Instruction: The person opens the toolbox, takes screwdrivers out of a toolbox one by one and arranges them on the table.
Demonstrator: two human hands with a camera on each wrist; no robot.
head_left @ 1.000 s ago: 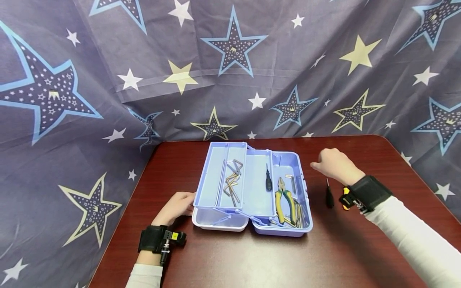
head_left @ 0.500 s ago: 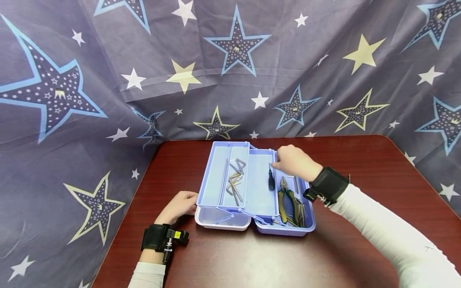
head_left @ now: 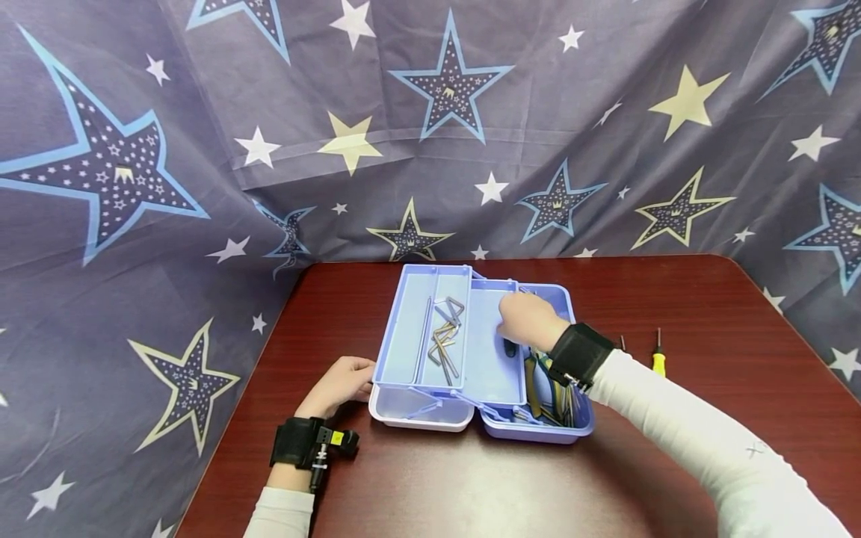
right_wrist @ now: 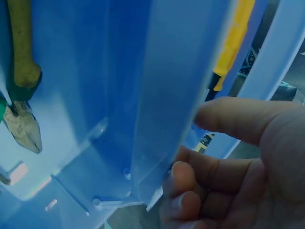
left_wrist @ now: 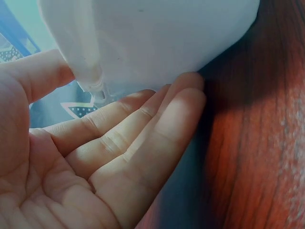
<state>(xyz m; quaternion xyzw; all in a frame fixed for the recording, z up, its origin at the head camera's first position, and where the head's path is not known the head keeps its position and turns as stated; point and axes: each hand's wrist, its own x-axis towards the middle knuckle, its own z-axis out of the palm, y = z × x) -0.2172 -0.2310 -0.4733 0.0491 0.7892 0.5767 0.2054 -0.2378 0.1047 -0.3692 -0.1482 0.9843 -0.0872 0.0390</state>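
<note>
My right hand [head_left: 528,321] is over the middle tray [head_left: 494,381] of an opened blue toolbox. Beneath it the dark handle of a screwdriver [head_left: 510,348] shows. In the right wrist view, thumb and fingers are bent but apart beside the tray wall [right_wrist: 167,71]. Past that wall lies a tool with a yellow handle [right_wrist: 231,47] and black collar. Pliers [head_left: 534,385], partly hidden by my wrist, lie in the deep compartment. My left hand [head_left: 343,385] rests at the toolbox's left side, its long fingers extended against the whitish lid [left_wrist: 157,43].
The upper left tray [head_left: 406,321] holds several hex keys [head_left: 445,336]. A yellow screwdriver [head_left: 658,363] lies right of the box, next to a dark metal tip [head_left: 622,344] half hidden by the sleeve. A star-patterned cloth [head_left: 323,90] hangs behind the table [head_left: 706,299].
My right hand has moved left from above the table, across the deep compartment, to the screwdriver in the middle tray. My left hand has stayed at the box.
</note>
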